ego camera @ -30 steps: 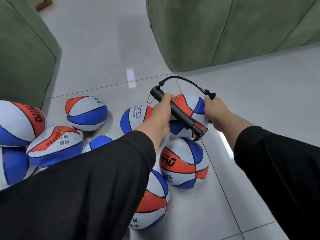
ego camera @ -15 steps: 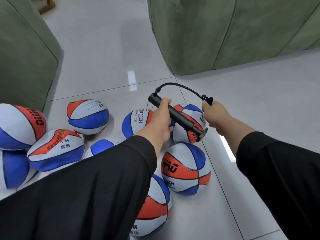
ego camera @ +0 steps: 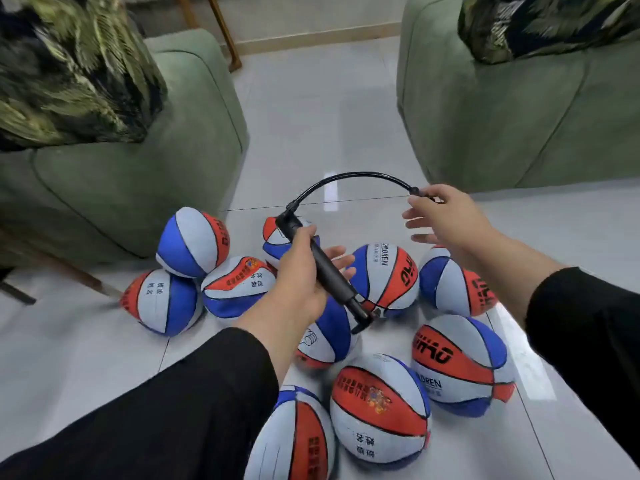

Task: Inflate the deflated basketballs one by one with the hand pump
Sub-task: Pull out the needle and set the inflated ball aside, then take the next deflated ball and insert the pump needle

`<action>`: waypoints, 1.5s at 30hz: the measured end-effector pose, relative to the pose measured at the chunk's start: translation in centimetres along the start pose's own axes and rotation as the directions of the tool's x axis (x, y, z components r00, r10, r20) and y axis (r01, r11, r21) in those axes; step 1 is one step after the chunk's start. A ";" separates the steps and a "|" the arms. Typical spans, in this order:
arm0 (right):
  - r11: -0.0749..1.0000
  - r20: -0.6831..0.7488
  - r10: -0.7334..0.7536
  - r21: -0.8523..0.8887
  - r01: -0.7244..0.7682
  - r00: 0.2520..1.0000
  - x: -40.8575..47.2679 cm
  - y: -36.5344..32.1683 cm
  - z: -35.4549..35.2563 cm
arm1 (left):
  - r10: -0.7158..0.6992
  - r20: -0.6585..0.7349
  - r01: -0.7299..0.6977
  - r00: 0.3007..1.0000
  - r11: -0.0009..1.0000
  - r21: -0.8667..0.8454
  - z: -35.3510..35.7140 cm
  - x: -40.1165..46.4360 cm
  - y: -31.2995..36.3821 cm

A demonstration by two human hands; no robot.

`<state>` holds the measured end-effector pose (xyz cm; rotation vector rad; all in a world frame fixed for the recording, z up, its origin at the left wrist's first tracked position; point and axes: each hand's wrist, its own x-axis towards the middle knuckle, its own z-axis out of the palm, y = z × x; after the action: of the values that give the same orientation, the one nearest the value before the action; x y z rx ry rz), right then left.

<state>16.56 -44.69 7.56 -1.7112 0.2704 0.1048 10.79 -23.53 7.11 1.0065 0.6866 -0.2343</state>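
Note:
Several red, white and blue basketballs lie clustered on the tiled floor, among them one marked CHILDREN [ego camera: 384, 278] and a dented one [ego camera: 235, 285]. My left hand [ego camera: 301, 275] grips the barrel of the black hand pump [ego camera: 329, 271], which it holds slanted above the balls with the handle end low. The black hose [ego camera: 349, 176] arcs up and over to my right hand [ego camera: 446, 216], which pinches the hose tip between thumb and forefinger, its other fingers spread. The tip touches no ball.
A green sofa [ego camera: 138, 174] with a leaf-print cushion [ego camera: 69, 71] stands at the left, and another green sofa [ego camera: 519, 116] at the right. Bare tiled floor [ego camera: 311, 109] runs between them. Wooden furniture legs [ego camera: 221, 29] stand at the back.
Both hands have lifted away from the ball they were on. My right hand has swung right and up with the hose tip, so the hose arcs wider. The view has tilted up.

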 end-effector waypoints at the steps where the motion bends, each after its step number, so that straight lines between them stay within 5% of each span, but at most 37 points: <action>1: 0.999 0.029 -0.016 0.048 0.015 0.999 -1.0 -1.2 2.2 | 0.008 -0.026 -0.010 1.000 0.998 -0.064 -1.7 -0.5 0.8; 5: 0.978 0.086 -0.025 0.207 0.007 0.996 -6.1 -4.8 11.7 | 0.026 -0.118 -0.066 0.993 0.938 -0.341 -7.5 -2.6 3.9; 8: 0.989 0.142 -0.003 0.148 -0.019 0.990 -10.2 -5.4 17.7 | 0.038 -0.169 -0.116 0.985 0.869 -0.481 -11.1 -4.0 6.2; 18: 0.990 -0.025 0.077 0.123 -0.074 0.997 -15.6 -4.4 28.9 | 0.102 -0.203 -0.205 0.974 0.783 -0.587 -18.4 -5.8 8.5; 21: 0.999 -0.077 -0.048 0.006 0.049 0.996 -14.2 -4.1 29.3 | 0.010 -0.172 -0.060 0.985 0.957 -0.284 -20.8 -6.0 8.3; 23: 0.985 -0.057 -0.139 -0.109 0.132 0.989 -13.1 -3.9 29.0 | -0.046 -0.178 0.065 0.983 0.992 0.106 -22.4 -6.7 8.2; 26: 0.956 0.016 -0.202 -0.216 0.200 0.979 -11.7 -3.1 29.1 | 0.262 -0.214 -0.070 0.941 0.770 0.635 -24.4 -6.7 8.2; 30: 0.891 0.168 -0.231 -0.358 0.278 0.958 -11.0 -2.1 29.8 | 0.631 -0.138 -0.303 0.763 0.538 0.787 -25.5 -5.4 10.0; 32: 0.853 0.276 -0.242 -0.396 0.340 0.930 -11.1 -1.7 30.1 | 0.694 -0.049 -0.293 0.718 0.365 0.884 -26.2 -4.1 10.9; 34: 0.814 0.354 -0.254 -0.424 0.397 0.900 -11.2 -1.2 30.5 | 0.569 0.089 -0.274 0.818 0.249 0.929 -26.8 -2.7 11.1; 37: 0.798 0.387 -0.274 -0.420 0.433 0.881 -11.2 -0.3 31.0 | 0.280 0.201 -0.310 0.939 0.433 0.847 -27.1 -1.8 9.5; 43: 0.905 0.227 -0.134 -0.368 0.212 0.965 -9.6 2.5 31.3 | 0.373 0.071 -0.332 0.925 0.705 0.627 -27.6 0.2 5.9; 45: 0.899 0.282 -0.100 -0.386 0.208 0.954 -9.1 2.7 31.5 | 0.364 0.053 -0.328 0.930 0.756 0.566 -27.6 0.5 5.9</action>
<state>9.74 -12.94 1.94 -2.1086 -0.0920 0.2793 2.41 2.77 1.34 1.7057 0.4719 -0.0763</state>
